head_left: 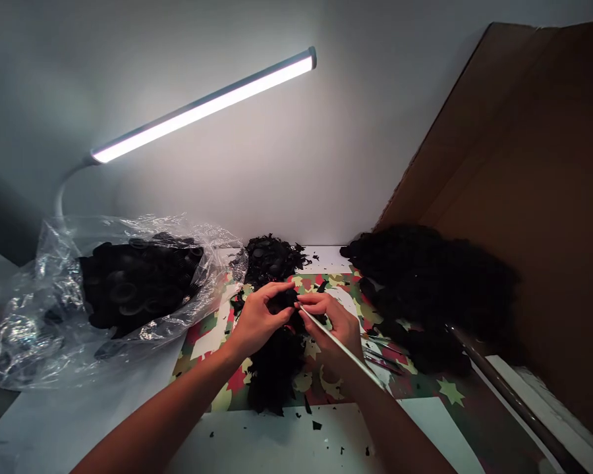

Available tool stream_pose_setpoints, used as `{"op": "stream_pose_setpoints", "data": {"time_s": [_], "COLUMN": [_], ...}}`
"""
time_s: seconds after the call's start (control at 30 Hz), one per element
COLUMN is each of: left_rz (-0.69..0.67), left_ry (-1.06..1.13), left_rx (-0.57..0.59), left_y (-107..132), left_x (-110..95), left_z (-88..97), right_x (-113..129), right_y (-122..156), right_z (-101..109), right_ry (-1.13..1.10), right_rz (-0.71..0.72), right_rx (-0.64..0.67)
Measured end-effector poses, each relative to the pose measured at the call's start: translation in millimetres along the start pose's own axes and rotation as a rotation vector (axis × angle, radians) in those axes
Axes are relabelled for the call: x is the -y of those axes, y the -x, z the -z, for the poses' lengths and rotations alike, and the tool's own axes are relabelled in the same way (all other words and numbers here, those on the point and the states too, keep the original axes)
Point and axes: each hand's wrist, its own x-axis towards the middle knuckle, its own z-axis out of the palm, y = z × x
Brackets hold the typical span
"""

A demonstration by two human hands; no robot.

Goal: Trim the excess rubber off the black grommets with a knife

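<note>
"What's around the patterned sheet point(425, 388)?"

"A plastic bag point(24, 329) left, a black heap point(439, 289) right. Over it, your right hand point(337, 322) has fingers pinching a white stick point(338, 343); your left hand point(257, 317) has fingers gripping a black piece point(287, 300)."

No text, label, brand, number or sign can be read.
</note>
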Motion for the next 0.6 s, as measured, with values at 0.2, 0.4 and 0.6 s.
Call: {"op": "stream_pose_setpoints", "data": {"time_s": [0.2,0.4,0.6], "left_rz": [-0.041,-0.068,-0.127], "left_ry": [-0.092,-0.110,-0.210], "left_rx": [0.009,0.004,0.005], "left_y": [2,3,5], "left_x": [-9,-9,-12], "left_z": [-2.1,-3.5,-4.1], "right_x": [-2,-5,-1], "right_y": [3,1,0], "right_z": [0,1,-1], "right_ry": [0.106,0.167,0.282], "right_rz": [0.102,0.156,0.321], "right_rx": [0.080,0.085,0.088]}}
